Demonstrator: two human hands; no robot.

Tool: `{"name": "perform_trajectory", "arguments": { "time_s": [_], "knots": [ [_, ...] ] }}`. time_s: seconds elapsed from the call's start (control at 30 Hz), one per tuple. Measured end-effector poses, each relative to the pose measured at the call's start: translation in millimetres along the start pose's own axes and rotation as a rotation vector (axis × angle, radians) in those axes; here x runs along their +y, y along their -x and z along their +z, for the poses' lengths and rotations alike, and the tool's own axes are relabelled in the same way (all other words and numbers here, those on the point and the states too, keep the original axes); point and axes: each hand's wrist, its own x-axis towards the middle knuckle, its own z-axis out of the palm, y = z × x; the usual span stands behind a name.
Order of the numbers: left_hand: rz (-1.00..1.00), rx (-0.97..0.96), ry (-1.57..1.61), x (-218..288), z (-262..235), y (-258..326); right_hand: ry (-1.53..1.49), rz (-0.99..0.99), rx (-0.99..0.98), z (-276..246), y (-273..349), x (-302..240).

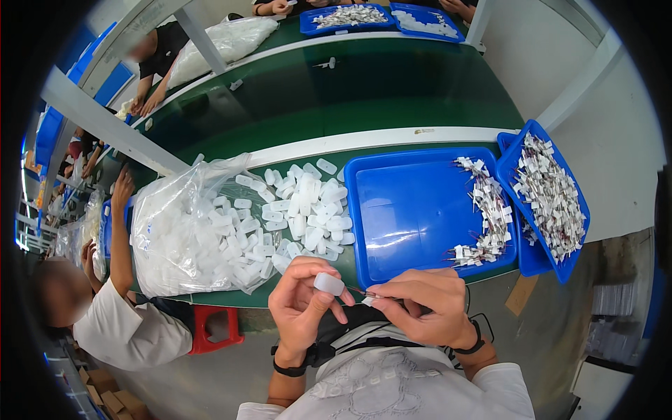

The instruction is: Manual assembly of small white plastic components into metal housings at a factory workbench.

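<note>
Between the thumb and fingers of my left hand point(302, 302) is a frosted white plastic casing point(328, 283), rounded and oblong. My right hand point(428, 304) pinches a small white wired part point(369, 300), whose thin dark and reddish leads point toward the casing. The two pieces are close together in front of my body; whether they touch I cannot tell. Just beyond my left hand lies a loose pile of similar casings point(308, 203), spilling from a clear plastic bag point(164, 241). Past my right hand stands a blue tray point(399, 210) with wired parts point(490, 217) along its right side.
A tilted blue tray point(582, 241) heaped with wired parts rests on another at the right. A green conveyor belt point(336, 91) runs beyond the white rail point(378, 140). At left, a co-worker point(133, 325) sits by a red stool point(213, 329). Other people work across the belt.
</note>
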Motion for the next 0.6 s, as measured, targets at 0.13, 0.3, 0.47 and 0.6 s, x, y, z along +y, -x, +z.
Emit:
{"name": "perform_trajectory", "arguments": {
  "time_s": [0.13,0.3,0.47,0.6],
  "knots": [
    [-0.011,-0.009,0.006,-1.0,2.9,0.9,-0.021,-0.096,0.049,6.5,0.4,6.0],
    [-0.017,-0.003,0.002,-0.3,1.2,2.2,0.015,-0.129,0.049,10.5,1.1,9.3],
    [-0.026,0.003,0.012,0.4,-0.4,2.1,0.124,-0.186,0.046,11.6,0.2,9.4],
    [-0.012,0.003,0.008,-0.7,-0.3,1.6,0.198,-0.223,0.047,12.3,0.4,9.0]
  ]
}}
